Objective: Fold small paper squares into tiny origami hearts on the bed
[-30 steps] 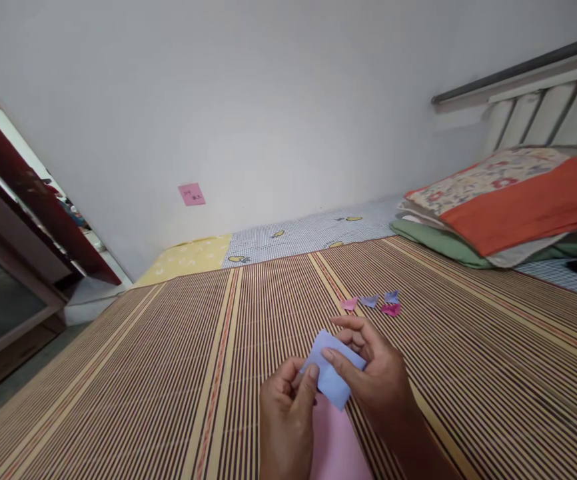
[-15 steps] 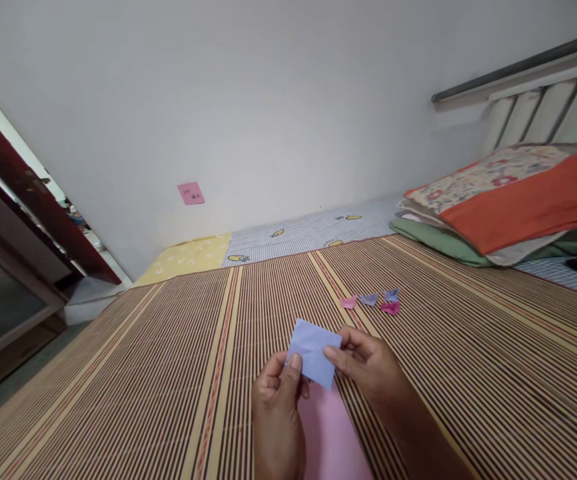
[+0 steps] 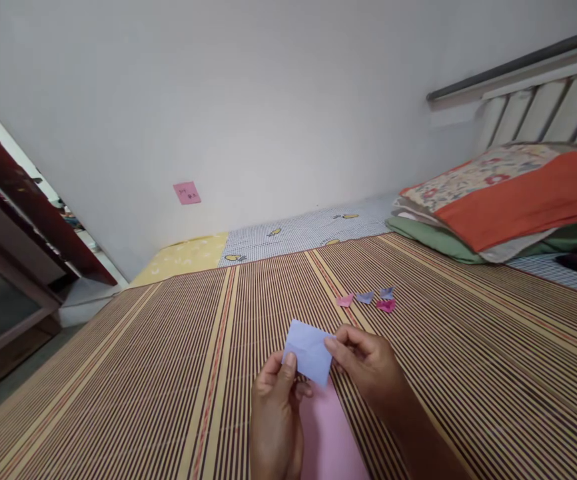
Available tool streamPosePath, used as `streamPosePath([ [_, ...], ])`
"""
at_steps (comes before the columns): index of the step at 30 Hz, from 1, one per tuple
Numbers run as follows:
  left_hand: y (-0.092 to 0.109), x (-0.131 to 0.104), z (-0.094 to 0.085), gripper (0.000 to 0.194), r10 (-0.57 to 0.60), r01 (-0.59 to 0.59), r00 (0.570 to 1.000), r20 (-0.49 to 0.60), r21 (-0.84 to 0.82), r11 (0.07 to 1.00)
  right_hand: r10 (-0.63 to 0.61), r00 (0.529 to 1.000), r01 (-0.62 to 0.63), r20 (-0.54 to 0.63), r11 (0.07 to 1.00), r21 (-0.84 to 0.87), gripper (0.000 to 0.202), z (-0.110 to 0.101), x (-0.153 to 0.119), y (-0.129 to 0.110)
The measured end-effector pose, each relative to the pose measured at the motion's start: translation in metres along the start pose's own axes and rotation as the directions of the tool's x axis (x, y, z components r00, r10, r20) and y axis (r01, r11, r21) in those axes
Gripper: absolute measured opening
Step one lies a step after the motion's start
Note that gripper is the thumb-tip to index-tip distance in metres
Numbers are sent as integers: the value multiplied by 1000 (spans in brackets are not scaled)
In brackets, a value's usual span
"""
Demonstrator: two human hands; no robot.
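A square of light blue paper [image 3: 310, 351], with faint creases, is held tilted in the air between both hands. My left hand [image 3: 278, 400] pinches its lower left edge, thumb on top. At the upper right corner, my right hand [image 3: 366, 360] grips it between thumb and fingers. Below the square a larger pink sheet [image 3: 331, 433] lies on the striped mat [image 3: 168, 373], partly hidden by my left hand. Farther off on the mat are several small folded paper pieces: a light pink one [image 3: 345, 300], bluish ones [image 3: 365, 297] and a magenta one [image 3: 386, 305].
Folded bedding with an orange and floral cover [image 3: 513, 200] is piled at the back right, below a radiator [image 3: 533, 110]. A pink note [image 3: 187, 193] is stuck to the white wall. Yellow cloth [image 3: 188, 253] and checked cloth [image 3: 288, 233] edge the mat.
My right hand has shifted its thumb from well over the blue paper toward its upper right corner. The view has moved slightly; the folded pieces lie as before.
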State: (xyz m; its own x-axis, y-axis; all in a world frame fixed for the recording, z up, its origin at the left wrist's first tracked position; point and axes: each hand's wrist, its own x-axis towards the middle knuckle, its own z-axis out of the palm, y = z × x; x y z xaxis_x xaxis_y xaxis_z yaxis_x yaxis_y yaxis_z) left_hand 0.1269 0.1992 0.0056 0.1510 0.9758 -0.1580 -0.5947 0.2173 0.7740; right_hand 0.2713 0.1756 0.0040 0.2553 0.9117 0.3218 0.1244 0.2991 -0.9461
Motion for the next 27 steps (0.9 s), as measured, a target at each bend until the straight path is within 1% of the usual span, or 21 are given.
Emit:
streamPosePath([
  [2, -1, 0, 0, 35, 10, -10, 1000, -9, -32, 999, 45, 993, -51, 108, 997, 50, 34, 0, 0, 2],
  [4, -2, 0, 0, 32, 8, -10, 1000, -27, -73, 997, 81, 971, -97, 224, 994, 57, 29, 1, 0, 4],
  [6, -1, -1, 1, 27, -20, 11, 997, -71, -122, 992, 95, 955, -114, 280, 992, 51, 26, 2, -1, 4],
  [9, 1, -2, 3, 14, -88, 53, 981, -174, -197, 979, 86, 961, -101, 264, 994, 44, 28, 6, -2, 2],
  [11, 3, -4, 6, 10, -122, 74, 970, -212, -224, 972, 72, 967, -73, 243, 997, -8, 29, 7, -3, 0],
  [14, 7, -5, 10, 16, -154, 96, 956, -248, -233, 968, 55, 968, -33, 246, 995, -91, 28, 7, -4, -3],
  [17, 8, -4, 12, 22, -137, 69, 943, -302, -228, 971, 71, 952, -33, 297, 991, -130, 22, 4, -4, -5],
  [19, 8, -2, 11, 23, -107, 42, 947, -301, -213, 976, 87, 938, -38, 336, 988, -151, 20, 2, -5, -6],
  [22, 6, -1, 9, 20, -70, 25, 962, -263, -173, 985, 106, 927, -48, 359, 985, -167, 20, 0, -6, -6],
  [25, 5, -2, 7, 15, -62, 33, 976, -209, -137, 990, 91, 934, -45, 347, 989, -139, 22, -1, -6, -4],
  [27, 5, -3, 6, 11, -63, 44, 985, -160, -121, 992, 62, 937, -21, 343, 992, -121, 26, -2, -5, -2],
])
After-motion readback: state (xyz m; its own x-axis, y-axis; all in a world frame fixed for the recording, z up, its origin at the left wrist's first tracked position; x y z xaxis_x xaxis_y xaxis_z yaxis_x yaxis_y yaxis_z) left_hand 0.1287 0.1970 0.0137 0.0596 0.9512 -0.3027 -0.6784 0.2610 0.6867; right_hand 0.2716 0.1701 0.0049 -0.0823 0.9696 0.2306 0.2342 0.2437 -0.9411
